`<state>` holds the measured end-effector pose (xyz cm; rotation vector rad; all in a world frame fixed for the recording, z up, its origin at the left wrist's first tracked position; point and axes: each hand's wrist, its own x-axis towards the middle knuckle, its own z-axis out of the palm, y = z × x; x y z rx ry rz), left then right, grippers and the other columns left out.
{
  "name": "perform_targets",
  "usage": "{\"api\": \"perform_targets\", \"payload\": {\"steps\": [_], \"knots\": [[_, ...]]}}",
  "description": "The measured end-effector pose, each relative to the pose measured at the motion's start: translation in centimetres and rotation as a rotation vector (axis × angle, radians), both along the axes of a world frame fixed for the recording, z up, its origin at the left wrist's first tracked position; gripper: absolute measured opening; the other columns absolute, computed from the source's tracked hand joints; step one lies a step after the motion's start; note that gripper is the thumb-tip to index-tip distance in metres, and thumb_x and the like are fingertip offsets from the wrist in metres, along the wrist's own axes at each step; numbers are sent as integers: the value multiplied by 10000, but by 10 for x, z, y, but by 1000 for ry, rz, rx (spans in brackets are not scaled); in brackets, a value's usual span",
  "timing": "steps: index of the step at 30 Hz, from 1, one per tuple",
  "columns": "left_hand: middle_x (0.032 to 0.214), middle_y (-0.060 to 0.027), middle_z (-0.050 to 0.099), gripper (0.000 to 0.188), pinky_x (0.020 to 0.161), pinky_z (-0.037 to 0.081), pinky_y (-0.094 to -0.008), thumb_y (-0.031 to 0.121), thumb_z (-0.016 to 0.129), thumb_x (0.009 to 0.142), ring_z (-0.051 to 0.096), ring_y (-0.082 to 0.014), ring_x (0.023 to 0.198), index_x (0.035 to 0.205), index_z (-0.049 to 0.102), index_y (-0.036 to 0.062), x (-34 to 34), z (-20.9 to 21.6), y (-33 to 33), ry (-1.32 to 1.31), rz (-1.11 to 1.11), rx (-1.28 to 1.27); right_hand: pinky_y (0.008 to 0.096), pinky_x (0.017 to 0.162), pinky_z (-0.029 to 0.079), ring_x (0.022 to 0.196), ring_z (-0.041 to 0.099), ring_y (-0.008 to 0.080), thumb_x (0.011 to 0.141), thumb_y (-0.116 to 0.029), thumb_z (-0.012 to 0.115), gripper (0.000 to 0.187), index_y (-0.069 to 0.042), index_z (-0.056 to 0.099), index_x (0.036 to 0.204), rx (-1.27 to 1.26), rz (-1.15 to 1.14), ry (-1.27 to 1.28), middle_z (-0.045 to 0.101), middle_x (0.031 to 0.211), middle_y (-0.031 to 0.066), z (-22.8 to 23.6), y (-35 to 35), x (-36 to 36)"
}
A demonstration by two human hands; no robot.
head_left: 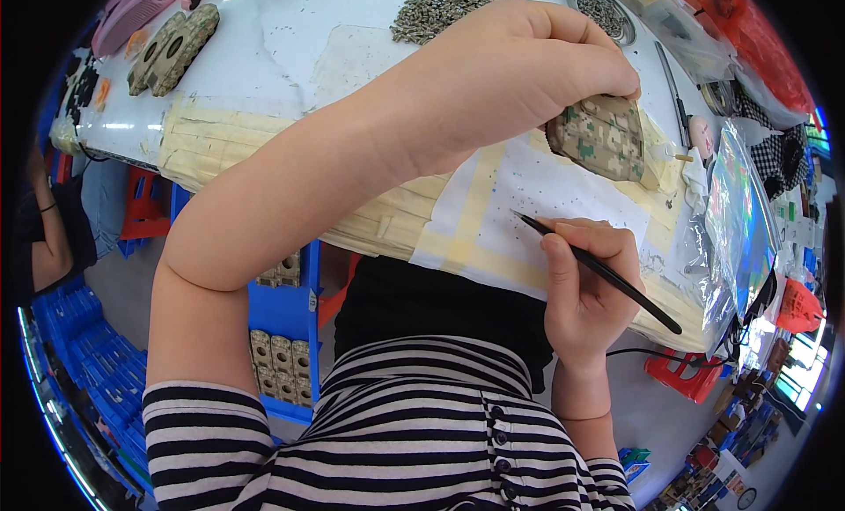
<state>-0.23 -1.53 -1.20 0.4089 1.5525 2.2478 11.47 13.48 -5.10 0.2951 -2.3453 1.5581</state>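
Observation:
My left arm stretches across the table to the right, and my left hand (559, 58) is closed on the upper edge of a camouflage-patterned housing (600, 141). The fingers on its far side are hidden. My right hand (591, 278) grips slim black tweezers (629, 291) like a pen. Their fine tip points up and left over a white paper sheet (502, 234), a little apart from the housing. Tiny dark and bluish specks are scattered on the sheet, which is fixed with yellowish tape.
A heap of small metal parts (440, 11) lies at the back, near a round metal dish (607, 9) of similar parts. Two camouflage housings (174, 49) rest at the far left. Clear plastic bags (735, 229) stand at right. Blue crates (283, 335) hold several housings below the table. Another person's arm (53, 229) shows left.

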Motion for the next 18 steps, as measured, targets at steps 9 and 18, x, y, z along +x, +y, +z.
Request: {"api": "perform_targets", "payload": {"steps": [9,18], "knots": [[780,-31,639,212,630,434,-219,205,624,808,563,-83,702,858,684,8,-1,-2,1,23,-1,-21,254,641,492,703,636,193,764,45,701,132,19,595,838,8,-8,-3,654,803,126,0,0,0],[777,-31,638,210,627,428,-223,204,626,805,560,-86,699,852,684,8,-1,-1,0,21,7,-19,260,644,496,715,643,204,761,48,701,137,19,591,836,9,4,6,652,798,129,0,0,0]]}}
